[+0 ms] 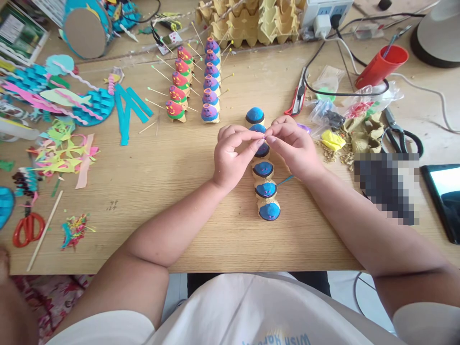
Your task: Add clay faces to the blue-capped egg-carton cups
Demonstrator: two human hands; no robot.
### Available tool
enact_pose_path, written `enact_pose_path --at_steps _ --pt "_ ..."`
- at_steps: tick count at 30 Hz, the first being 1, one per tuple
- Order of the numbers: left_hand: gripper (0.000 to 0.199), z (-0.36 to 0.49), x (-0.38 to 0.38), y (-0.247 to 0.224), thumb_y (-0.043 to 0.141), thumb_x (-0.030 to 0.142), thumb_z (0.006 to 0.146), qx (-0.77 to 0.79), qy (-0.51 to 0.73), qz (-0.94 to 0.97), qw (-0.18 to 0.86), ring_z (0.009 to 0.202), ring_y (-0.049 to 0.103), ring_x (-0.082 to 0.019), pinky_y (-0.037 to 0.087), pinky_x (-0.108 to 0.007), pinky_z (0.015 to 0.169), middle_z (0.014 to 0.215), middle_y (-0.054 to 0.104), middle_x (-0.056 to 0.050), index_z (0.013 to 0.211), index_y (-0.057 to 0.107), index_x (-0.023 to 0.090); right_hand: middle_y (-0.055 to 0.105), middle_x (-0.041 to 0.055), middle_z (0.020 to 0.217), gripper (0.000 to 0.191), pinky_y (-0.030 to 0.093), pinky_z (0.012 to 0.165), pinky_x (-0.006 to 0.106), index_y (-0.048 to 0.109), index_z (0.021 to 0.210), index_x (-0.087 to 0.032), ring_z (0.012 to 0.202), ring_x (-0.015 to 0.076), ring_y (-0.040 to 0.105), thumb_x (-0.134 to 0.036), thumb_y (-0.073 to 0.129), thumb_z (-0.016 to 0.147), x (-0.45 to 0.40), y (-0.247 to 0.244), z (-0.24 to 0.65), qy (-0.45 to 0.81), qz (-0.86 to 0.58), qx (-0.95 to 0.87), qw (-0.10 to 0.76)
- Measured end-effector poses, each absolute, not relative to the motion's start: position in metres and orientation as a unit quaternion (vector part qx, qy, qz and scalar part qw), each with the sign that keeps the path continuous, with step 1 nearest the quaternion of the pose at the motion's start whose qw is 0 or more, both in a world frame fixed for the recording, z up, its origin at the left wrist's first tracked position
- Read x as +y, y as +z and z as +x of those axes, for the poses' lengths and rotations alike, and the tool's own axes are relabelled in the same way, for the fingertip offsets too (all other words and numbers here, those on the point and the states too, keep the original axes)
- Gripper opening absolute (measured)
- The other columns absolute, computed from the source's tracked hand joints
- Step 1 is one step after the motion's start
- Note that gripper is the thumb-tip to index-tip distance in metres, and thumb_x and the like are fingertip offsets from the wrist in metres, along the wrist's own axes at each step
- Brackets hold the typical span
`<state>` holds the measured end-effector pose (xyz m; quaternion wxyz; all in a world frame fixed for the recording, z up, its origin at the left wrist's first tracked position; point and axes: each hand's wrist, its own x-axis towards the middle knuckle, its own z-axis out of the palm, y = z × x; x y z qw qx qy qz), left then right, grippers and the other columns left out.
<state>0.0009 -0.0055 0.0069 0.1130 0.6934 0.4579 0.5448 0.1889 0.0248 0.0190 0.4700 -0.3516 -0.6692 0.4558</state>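
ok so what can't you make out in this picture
In the head view:
tiny purple piece between left hand and right hand: too small, partly covered by them
item under pixelation: blurred
smartphone: right edge cuts it off
third blue egg-carton cup from far end: hands hide its top

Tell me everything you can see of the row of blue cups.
The row is six joined cups running away from the person on the wooden table. The cups' tan parts look like egg-carton pulp; their domed blue tops, edged in a dark band, look like clay. The nearest three bear small pinkish faces; the farthest top is plain. The left hand and right hand meet over the far half, partly hiding it; whether they touch it is unclear.
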Motion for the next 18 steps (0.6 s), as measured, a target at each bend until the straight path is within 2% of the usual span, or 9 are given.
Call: enact_pose_path --at_steps 18 --pt "0.022 0.0001 -0.0046 0.0051 0.07 0.049 0.102 0.459 0.547 0.691 0.113 0.099 0.07 -0.018 0.055 -0.036 0.097 0.097 0.078 -0.001 0.102 0.082 0.03 0.062 0.0031 0.1 0.05 0.052 0.088 0.037 0.08 0.088 -0.026 0.1 0.0192 0.06 -0.076 0.08 0.082 0.0266 0.0168 0.1876 0.446 -0.359 -0.666 0.477"
